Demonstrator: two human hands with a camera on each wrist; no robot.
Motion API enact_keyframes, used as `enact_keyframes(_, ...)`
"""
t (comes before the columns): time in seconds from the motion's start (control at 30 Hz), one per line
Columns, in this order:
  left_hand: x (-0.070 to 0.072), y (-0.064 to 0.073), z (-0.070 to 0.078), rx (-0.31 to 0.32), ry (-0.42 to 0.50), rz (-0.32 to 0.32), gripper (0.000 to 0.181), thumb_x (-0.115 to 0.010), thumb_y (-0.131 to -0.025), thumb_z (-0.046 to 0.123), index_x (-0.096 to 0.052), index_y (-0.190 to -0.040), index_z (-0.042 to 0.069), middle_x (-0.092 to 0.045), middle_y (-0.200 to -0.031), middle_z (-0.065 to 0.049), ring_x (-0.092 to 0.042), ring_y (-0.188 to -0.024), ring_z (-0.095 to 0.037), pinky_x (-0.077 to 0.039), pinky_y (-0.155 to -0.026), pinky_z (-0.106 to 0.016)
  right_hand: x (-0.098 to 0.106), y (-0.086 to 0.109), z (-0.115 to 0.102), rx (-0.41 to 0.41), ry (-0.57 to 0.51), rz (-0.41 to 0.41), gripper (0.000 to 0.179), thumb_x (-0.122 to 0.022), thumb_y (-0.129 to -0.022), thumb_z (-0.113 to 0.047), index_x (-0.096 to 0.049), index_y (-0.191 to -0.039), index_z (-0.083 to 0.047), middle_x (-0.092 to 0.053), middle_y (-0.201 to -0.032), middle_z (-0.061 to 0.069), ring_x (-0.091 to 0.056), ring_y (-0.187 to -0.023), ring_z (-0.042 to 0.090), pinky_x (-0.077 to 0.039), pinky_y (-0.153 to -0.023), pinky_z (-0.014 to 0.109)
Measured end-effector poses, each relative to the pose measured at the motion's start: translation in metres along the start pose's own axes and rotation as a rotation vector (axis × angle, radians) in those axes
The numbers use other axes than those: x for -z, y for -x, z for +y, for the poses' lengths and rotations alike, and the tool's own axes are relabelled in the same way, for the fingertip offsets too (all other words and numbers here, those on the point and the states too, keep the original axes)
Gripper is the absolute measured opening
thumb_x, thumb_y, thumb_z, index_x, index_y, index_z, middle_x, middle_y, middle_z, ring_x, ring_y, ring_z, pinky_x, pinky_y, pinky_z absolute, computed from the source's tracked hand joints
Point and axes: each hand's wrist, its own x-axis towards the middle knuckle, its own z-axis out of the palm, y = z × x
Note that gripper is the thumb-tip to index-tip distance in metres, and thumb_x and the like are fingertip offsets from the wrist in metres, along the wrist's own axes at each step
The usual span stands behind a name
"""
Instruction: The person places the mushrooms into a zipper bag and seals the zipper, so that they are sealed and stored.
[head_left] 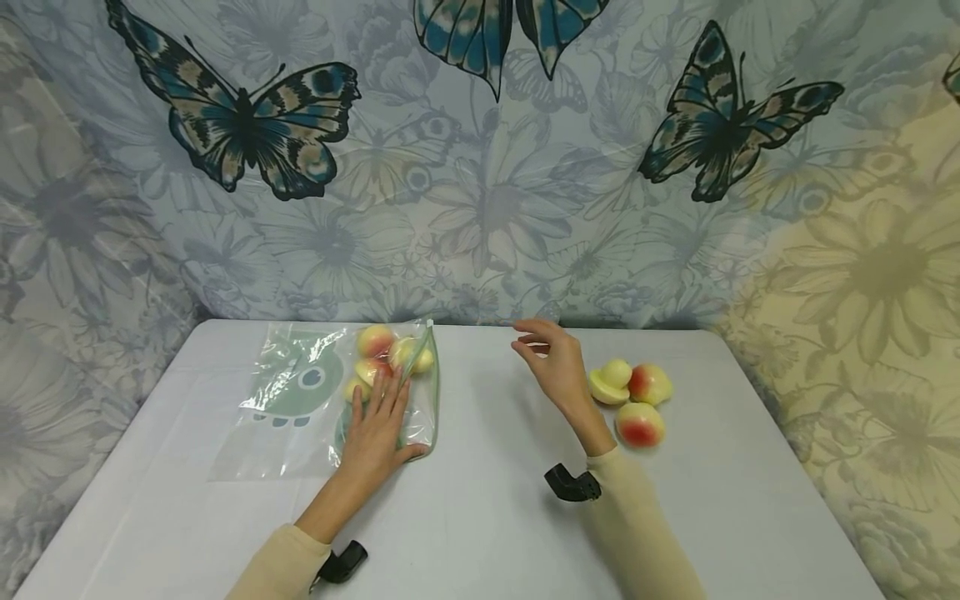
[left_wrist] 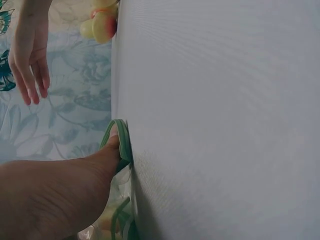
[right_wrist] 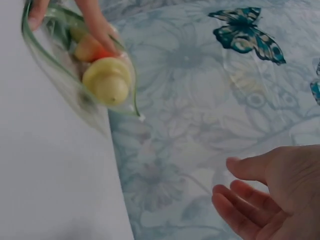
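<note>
My left hand (head_left: 372, 446) lies on a clear zip bag (head_left: 300, 450) with a green edge and a green cartoon print. Its fingers are straight and spread over the bag's open right end, and in the left wrist view the thumb (left_wrist: 107, 150) is at the green rim. Several yellow-and-red peach-like fruits (head_left: 376, 340) are inside the bag, partly hidden by that hand. My right hand (head_left: 555, 367) is raised over the table between the bag and the loose fruits, fingers loosely bent and holding nothing. In the right wrist view, a yellow fruit (right_wrist: 107, 82) shows at the bag's mouth.
Right of my right forearm, several loose fruits sit close together: a red-and-yellow one (head_left: 640, 425), another (head_left: 650, 384) behind it, and yellow pieces (head_left: 611, 383). The white table (head_left: 480, 517) ends at a butterfly-patterned wall cloth (head_left: 495, 208).
</note>
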Motion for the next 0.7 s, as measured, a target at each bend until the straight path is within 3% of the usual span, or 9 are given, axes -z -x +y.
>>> enact_keyframes(0.43,0.0,-0.003,0.003,0.028,0.017,-0.044,0.111,-0.082,-0.067,0.051,-0.031,-0.151,-0.002,-0.016,-0.162,-0.017,-0.008,-0.149,-0.037,-0.007,-0.115,-0.063,0.056,0.006,0.028,-0.027,0.169,-0.038,0.028,-0.069,-0.088,0.001,-0.067,-0.117,0.004,-0.065,-0.117,0.02,-0.063,-0.107,0.035,-0.053,-0.09,0.044)
enact_keyframes(0.7,0.003,-0.002,0.002,0.039,0.012,-0.048,0.111,-0.083,-0.067,0.05,-0.032,-0.15,-0.002,-0.019,-0.161,-0.018,-0.01,-0.149,-0.038,-0.009,-0.114,-0.064,0.086,0.009,0.04,-0.038,0.297,-0.058,0.029,-0.069,-0.088,0.001,-0.066,-0.117,0.005,-0.065,-0.118,0.022,-0.059,-0.111,0.04,-0.05,-0.092,0.05)
